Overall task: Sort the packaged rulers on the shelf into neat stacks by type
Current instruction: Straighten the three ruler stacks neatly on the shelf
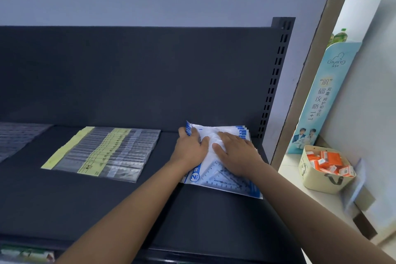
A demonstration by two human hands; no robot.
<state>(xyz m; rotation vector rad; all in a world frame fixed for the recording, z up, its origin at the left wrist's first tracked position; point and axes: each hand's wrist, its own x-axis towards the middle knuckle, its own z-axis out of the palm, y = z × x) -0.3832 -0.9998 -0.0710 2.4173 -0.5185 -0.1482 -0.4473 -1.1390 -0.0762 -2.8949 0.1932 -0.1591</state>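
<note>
Right now the set-square packs [222, 180] sit in a rough pile at the right end of the shelf [107, 203], close to the back, w/ edges fanned out at the far corner. Left hand [190, 148] has its fingers curled over the pile's left edge, thumb on top, so it's got hold of the packs. Right hand [235, 152] lies flat on top, fingers straight, pressing not gripping.

Handling, I'd guess: light, thin glossy bags, prob. slippery on each other, stiff only where the triangles lie inside. Best taken by the side edges, squeezing the pile square, not by the top sheet alone.

Well apart to the left, straight-ruler packs [102, 152] w/ yellow labels lie overlapped in a row, and there are more clear packs [17, 137] at the far left. Shelf is dark, flat & matte, w/ a dark back panel [139, 75] & slotted upright [276, 75] behind. Past the shelf end, a cream basket [321, 186] of orange boxes stands near a pale blue display card [321, 96].
</note>
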